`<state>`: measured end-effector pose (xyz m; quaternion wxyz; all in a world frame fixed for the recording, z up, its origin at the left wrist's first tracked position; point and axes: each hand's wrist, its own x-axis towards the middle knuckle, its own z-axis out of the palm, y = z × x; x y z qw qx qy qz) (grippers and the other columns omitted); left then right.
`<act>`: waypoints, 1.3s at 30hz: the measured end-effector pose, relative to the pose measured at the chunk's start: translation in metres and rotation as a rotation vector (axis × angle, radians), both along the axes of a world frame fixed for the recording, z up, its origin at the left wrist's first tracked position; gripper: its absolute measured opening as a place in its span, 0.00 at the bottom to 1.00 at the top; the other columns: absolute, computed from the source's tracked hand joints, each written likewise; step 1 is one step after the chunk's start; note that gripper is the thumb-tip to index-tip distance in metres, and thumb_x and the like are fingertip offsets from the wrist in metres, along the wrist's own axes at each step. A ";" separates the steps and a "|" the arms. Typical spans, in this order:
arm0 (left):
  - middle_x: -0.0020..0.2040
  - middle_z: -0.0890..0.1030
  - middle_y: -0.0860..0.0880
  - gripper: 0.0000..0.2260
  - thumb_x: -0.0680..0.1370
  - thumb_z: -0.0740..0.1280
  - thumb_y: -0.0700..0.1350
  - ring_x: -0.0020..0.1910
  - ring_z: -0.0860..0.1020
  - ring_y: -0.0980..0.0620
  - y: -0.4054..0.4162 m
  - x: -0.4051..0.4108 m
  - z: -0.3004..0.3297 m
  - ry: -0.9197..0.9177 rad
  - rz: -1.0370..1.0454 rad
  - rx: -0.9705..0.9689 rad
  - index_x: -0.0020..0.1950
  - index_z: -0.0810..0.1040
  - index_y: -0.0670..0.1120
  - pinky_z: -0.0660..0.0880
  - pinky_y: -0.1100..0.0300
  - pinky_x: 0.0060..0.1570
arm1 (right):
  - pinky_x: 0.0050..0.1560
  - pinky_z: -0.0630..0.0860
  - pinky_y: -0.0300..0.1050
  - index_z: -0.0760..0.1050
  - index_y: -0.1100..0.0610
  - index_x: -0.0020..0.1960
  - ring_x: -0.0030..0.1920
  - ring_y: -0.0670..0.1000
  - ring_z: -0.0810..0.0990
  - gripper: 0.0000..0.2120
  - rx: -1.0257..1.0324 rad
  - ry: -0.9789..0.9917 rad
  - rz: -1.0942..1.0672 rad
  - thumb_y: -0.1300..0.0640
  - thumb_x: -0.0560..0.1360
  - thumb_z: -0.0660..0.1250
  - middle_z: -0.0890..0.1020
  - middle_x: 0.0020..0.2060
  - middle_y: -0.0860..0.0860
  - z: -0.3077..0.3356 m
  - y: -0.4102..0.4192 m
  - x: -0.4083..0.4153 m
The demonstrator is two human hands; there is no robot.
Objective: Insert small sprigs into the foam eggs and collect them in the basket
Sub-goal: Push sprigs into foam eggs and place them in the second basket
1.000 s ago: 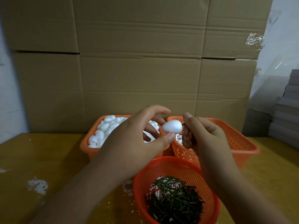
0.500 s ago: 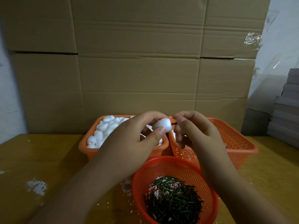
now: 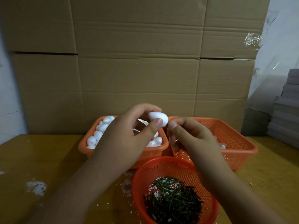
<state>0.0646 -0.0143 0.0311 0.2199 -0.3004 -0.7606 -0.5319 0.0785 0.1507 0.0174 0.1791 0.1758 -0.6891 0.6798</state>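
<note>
A wall of stacked cardboard boxes (image 3: 137,62) stands at the far edge of the crumb-flecked yellow tabletop (image 3: 40,159), where two orange baskets sit side by side: the left basket (image 3: 87,147) full of white eggs, the right basket (image 3: 239,143) nearly bare. Nearer, a round red basket (image 3: 161,165) holds dark green sprigs (image 3: 173,201). Above them the left hand (image 3: 126,139) pinches a foam egg (image 3: 158,118) in its fingers, while the right hand (image 3: 194,139), fingers curled together, touches the egg's right end; any sprig there is hidden
</note>
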 end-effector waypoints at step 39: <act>0.40 0.83 0.58 0.02 0.76 0.70 0.47 0.36 0.82 0.54 0.006 0.002 0.000 -0.161 -0.027 -0.084 0.44 0.81 0.54 0.80 0.54 0.44 | 0.44 0.75 0.37 0.81 0.55 0.52 0.38 0.44 0.78 0.13 -0.115 0.049 0.009 0.52 0.69 0.70 0.78 0.34 0.49 0.002 -0.006 0.004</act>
